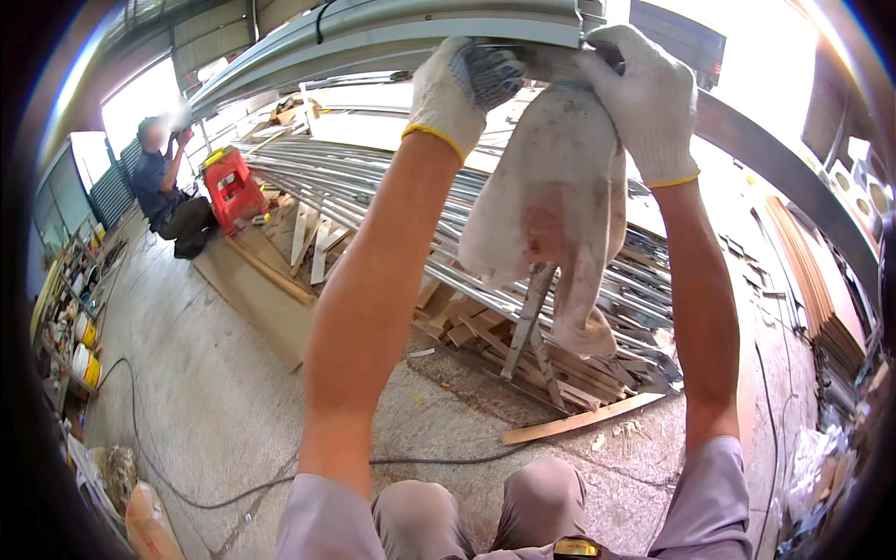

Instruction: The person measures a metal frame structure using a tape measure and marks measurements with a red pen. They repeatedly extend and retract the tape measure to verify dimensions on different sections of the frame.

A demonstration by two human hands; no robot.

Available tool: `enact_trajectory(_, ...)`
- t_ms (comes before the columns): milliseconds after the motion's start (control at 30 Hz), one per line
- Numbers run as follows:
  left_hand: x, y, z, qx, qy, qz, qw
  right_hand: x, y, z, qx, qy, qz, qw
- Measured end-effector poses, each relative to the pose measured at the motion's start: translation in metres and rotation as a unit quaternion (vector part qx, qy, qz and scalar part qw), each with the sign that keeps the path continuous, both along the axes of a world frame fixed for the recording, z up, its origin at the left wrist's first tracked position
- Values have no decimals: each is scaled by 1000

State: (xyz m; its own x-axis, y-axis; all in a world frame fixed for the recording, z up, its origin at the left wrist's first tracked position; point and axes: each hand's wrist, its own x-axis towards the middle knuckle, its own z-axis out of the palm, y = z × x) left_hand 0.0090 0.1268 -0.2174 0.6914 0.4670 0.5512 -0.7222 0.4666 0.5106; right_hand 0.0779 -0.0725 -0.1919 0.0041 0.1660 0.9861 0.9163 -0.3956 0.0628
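My left hand (462,91), in a white knitted glove with a yellow cuff and a dark dotted palm, is raised at the near end of long pale metal profiles (392,61). Its fingers are curled, and what they hold is hidden. On the other side of the profile end, my right hand (646,101), gloved alike, has bent fingers and its thumb against a short grey metal surface (553,65). What it grips is hard to make out. Below and between both hands hangs a stained whitish cloth (551,177), over a stand with metal legs (530,322).
Under the profiles lie many thin metal bars (373,182) and scrap wood (588,420). A black cable (280,481) crosses the concrete floor. At the far left, a person (168,187) crouches by a red box-shaped object (235,189). Brown boards (807,271) lean at right.
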Motion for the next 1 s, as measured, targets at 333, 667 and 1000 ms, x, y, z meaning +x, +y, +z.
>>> enact_trajectory(333,1,9,0,33,-12,10,999,-9,-2,-2,9,19,30,999)
enact_trajectory(667,20,2,2,37,-92,6,995,29,7,1,-22,76,74,994)
enact_trajectory(1000,9,9,-2,-94,-104,-12,990,73,12,4,-33,63,-98,993)
